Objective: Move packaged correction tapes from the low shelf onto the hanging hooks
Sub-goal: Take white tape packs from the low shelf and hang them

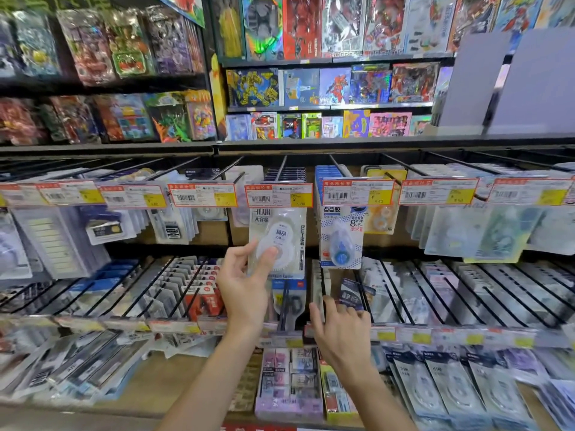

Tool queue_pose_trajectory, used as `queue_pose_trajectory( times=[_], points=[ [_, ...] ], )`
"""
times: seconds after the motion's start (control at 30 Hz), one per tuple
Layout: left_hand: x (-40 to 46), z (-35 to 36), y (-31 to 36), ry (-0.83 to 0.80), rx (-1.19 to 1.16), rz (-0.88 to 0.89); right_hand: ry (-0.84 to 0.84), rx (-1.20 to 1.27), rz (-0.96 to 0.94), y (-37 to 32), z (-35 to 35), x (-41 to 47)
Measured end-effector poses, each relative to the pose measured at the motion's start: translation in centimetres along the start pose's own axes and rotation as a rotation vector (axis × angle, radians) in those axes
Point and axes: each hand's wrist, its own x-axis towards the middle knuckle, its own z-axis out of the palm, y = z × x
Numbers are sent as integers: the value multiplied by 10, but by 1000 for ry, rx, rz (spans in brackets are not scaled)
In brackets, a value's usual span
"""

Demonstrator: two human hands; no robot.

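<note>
upper left: blurred toy blister packs (93, 42) on dark shelves
left hooks: hanging stationery packs (62, 237) behind red-and-yellow price tags (133, 196), motion blur, print unreadable
lower left: low shelf (168, 377) with flat packs lying loosely on the brown board
left hand: left hand (245, 287) raised at frame centre, just left of middle; thumb and fingers (271, 253) pinch the lower left edge of a white packaged correction tape (281, 241)
task thing: that correction tape pack is upright at the centre hook (281, 169), directly under the centre price tag (279, 195); whether its hang hole is already on the hook, cannot tell, the tag hides it
centre bottom: pink-purple boxes (287, 381) on the low shelf between the two forearms
right hand: right hand (342, 331) lower, right of centre, palm down, fingers (329, 306) loosely spread and slightly bent, holding nothing, tips near the second-row hooks (404, 290)
right of centre: blue glue tape pack (340, 237) hangs just beside the white pack
lower right: more clear correction tape packs (451, 387) lie on the low shelf
upper right: robot model boxes (342, 85) on the back shelves, grey board (529, 82) at the far right
</note>
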Motion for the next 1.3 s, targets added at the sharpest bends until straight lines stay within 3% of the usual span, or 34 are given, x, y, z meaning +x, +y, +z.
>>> queue_pose_trajectory(
  times=[0.33,0.67,0.77,0.87,1.17,1.3],
  points=[
    [-9,-9,-14,-34,12,-28,47,2,8,-1,1,0],
    [6,3,-24,-6,25,-34,-9,0,-6,1,0,0],
    [12,9,-34,37,-19,-97,-32,-60,-77,2,4,1],
    [16,12,-48,78,-75,-171,-35,-38,-15,-1,1,1],
    [26,19,-62,28,-89,-213,28,-2,10,-3,-1,1],
    [39,27,-66,88,-93,-232,5,-18,6,-2,1,1]
  ],
)
